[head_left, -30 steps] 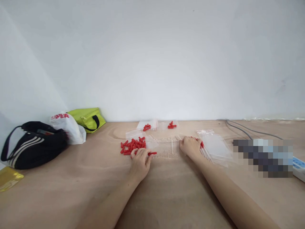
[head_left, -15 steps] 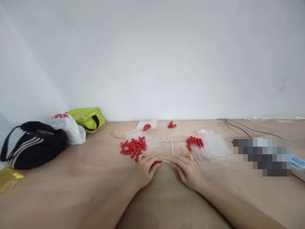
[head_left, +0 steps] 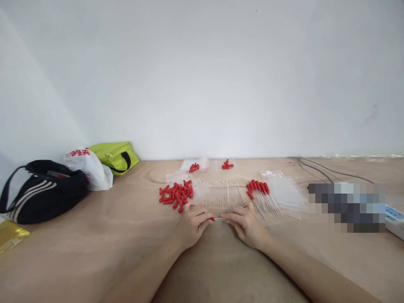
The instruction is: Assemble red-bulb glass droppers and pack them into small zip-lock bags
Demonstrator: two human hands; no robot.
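My left hand [head_left: 193,224] pinches a small red rubber cap [head_left: 212,219] by its fingertips. My right hand [head_left: 245,223] pinches a thin clear glass tube [head_left: 219,219], whose end meets the cap between the two hands. Just beyond my left hand lies a pile of loose red caps [head_left: 176,193]. A row of bare clear tubes [head_left: 218,195] lies in the middle of the wooden table [head_left: 126,235]. To the right of that row lie several finished tubes with red caps [head_left: 260,194].
Clear plastic bags [head_left: 285,191] lie at the right; two small bags with red caps [head_left: 208,165] sit further back. A black striped bag [head_left: 42,191], a white plastic bag [head_left: 90,168] and a lime-green pouch [head_left: 115,156] stand at the left. A power strip [head_left: 394,215] and cables [head_left: 318,168] lie at the right.
My left hand took a red cap from the pile and my right hand left the capped tubes with a clear tube. Both hands came together near me, and the cap now meets the tube end.
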